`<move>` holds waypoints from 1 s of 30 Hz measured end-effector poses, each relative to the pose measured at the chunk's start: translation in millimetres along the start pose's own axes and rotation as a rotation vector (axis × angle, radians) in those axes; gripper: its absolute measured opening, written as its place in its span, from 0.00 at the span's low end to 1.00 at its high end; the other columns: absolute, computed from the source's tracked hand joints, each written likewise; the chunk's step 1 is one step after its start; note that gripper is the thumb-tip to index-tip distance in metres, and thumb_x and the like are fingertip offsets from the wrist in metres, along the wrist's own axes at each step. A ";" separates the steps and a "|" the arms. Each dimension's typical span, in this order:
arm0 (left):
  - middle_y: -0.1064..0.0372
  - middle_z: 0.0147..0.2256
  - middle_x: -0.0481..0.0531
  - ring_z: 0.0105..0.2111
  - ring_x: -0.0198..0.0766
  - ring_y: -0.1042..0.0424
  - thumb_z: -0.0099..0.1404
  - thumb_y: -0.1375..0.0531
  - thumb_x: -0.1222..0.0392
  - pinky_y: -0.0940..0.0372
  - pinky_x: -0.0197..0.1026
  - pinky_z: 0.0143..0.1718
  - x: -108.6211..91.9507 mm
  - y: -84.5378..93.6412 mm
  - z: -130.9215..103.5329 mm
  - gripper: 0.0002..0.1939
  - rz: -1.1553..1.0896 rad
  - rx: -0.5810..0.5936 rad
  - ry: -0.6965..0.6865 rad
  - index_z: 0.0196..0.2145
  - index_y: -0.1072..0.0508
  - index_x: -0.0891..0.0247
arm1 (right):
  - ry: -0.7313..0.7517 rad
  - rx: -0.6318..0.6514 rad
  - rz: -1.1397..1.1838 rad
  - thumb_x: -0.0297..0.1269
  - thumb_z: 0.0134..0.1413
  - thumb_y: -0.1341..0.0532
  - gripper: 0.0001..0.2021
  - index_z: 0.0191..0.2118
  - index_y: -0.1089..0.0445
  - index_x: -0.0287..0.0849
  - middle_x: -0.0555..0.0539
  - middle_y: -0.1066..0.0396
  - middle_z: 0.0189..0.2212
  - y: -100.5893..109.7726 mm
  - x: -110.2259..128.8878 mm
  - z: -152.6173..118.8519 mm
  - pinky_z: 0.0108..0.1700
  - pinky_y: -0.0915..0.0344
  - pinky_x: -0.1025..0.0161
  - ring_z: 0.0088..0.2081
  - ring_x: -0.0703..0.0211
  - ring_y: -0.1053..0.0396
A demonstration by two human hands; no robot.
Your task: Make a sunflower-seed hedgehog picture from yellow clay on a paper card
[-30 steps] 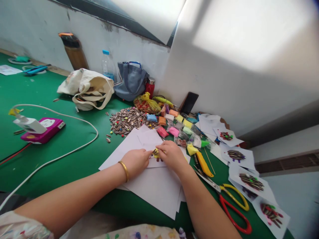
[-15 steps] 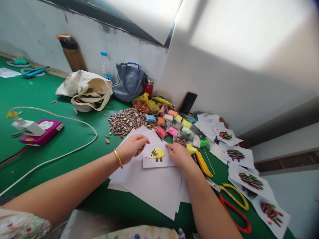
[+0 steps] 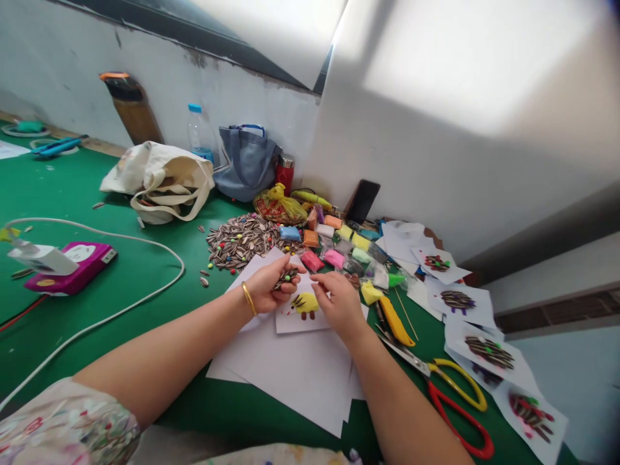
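Note:
My left hand (image 3: 276,284) is turned partly palm up, its fingers curled around a small heap of striped sunflower seeds (image 3: 287,278) with a green bit among them. Close beside it, my right hand (image 3: 336,300) hovers over the card, thumb and fingertips drawn together. Whether anything sits in that pinch I cannot make out. Below both hands lies a white card (image 3: 289,326) with a yellow clay hedgehog (image 3: 306,302), which has brown feet and a few dark seeds on its back. The card rests on larger white sheets (image 3: 290,368).
Behind the hands lies a pile of sunflower seeds (image 3: 237,239), with bagged coloured clay (image 3: 334,258) to its right. Scissors (image 3: 426,368) and a yellow cutter (image 3: 396,321) lie right of my forearm. Finished seed-hedgehog cards (image 3: 489,352) line the right edge. A white cable (image 3: 159,244) curves at left.
My left hand has turned over, bringing the seeds in its palm into view. My right hand has shifted left, off the card's right edge and closer to my left hand.

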State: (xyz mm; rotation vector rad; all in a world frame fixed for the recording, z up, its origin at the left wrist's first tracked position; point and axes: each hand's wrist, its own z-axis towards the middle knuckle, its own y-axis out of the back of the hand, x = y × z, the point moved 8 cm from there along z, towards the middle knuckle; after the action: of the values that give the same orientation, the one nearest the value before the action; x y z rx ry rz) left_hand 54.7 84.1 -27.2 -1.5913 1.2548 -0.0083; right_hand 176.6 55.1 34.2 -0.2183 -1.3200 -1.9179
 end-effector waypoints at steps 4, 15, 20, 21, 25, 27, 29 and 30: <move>0.45 0.20 0.43 0.12 0.22 0.53 0.70 0.52 0.46 0.62 0.24 0.11 8.8 -7.7 -7.0 0.20 0.114 0.013 -0.007 0.33 0.33 0.65 | 0.018 -0.001 0.127 0.34 0.61 0.42 0.09 0.45 0.27 0.44 0.45 0.28 0.38 -5.1 19.8 2.2 0.46 0.37 0.59 0.41 0.55 0.32; 0.39 0.23 0.45 0.14 0.23 0.48 0.64 0.45 0.52 0.61 0.27 0.13 15.4 -8.3 -17.0 0.12 0.321 -0.027 -0.018 0.30 0.35 0.65 | -0.168 -0.096 0.262 0.33 0.56 0.42 0.06 0.30 0.30 0.42 0.51 0.33 0.27 -0.3 3.5 0.6 0.34 0.39 0.65 0.29 0.62 0.36; 0.38 0.23 0.43 0.14 0.22 0.48 0.56 0.37 0.54 0.60 0.28 0.13 10.9 -11.0 -18.4 0.13 0.436 0.009 -0.095 0.30 0.37 0.63 | -0.275 -0.110 0.333 0.36 0.55 0.42 0.06 0.29 0.31 0.42 0.51 0.33 0.27 -1.8 -9.8 -3.0 0.30 0.39 0.66 0.27 0.63 0.37; 0.38 0.23 0.43 0.14 0.22 0.48 0.56 0.36 0.53 0.60 0.28 0.13 10.5 -10.8 -18.3 0.14 0.449 0.008 -0.106 0.29 0.37 0.63 | -0.276 -0.098 0.344 0.36 0.56 0.42 0.07 0.29 0.31 0.42 0.51 0.33 0.27 -3.4 -11.1 -3.5 0.30 0.39 0.66 0.27 0.63 0.37; 0.39 0.22 0.43 0.14 0.22 0.48 0.55 0.36 0.52 0.60 0.29 0.14 7.4 -7.5 -18.5 0.15 0.512 -0.045 -0.139 0.29 0.37 0.63 | -0.215 -0.062 0.347 0.37 0.57 0.42 0.06 0.33 0.29 0.43 0.49 0.31 0.30 -4.8 -12.2 -4.2 0.31 0.37 0.65 0.29 0.62 0.34; 0.39 0.21 0.43 0.13 0.22 0.48 0.55 0.37 0.52 0.60 0.29 0.14 6.2 -7.2 -19.3 0.15 0.536 -0.060 -0.145 0.28 0.37 0.64 | -0.135 -0.048 0.320 0.36 0.57 0.41 0.06 0.37 0.27 0.44 0.48 0.30 0.32 -1.9 -7.7 -3.6 0.36 0.35 0.63 0.34 0.60 0.33; 0.39 0.21 0.43 0.13 0.22 0.48 0.54 0.36 0.52 0.61 0.29 0.13 6.9 -8.1 -20.3 0.15 0.548 -0.056 -0.130 0.27 0.37 0.64 | -0.057 -0.029 0.305 0.34 0.57 0.40 0.06 0.38 0.26 0.45 0.47 0.29 0.34 1.6 -1.6 -3.0 0.39 0.35 0.61 0.37 0.58 0.32; 0.40 0.20 0.43 0.13 0.22 0.48 0.54 0.36 0.52 0.62 0.29 0.13 7.8 -8.7 -20.7 0.15 0.554 -0.047 -0.116 0.27 0.37 0.64 | -0.027 -0.019 0.303 0.34 0.57 0.40 0.05 0.37 0.26 0.45 0.47 0.29 0.34 3.4 1.2 -2.8 0.41 0.35 0.61 0.38 0.58 0.32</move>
State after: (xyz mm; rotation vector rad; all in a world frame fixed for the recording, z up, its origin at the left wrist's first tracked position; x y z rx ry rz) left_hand 52.6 63.0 -16.3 -1.2172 1.5709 0.4592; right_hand 178.8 51.6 36.0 -0.4302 -1.2099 -1.6769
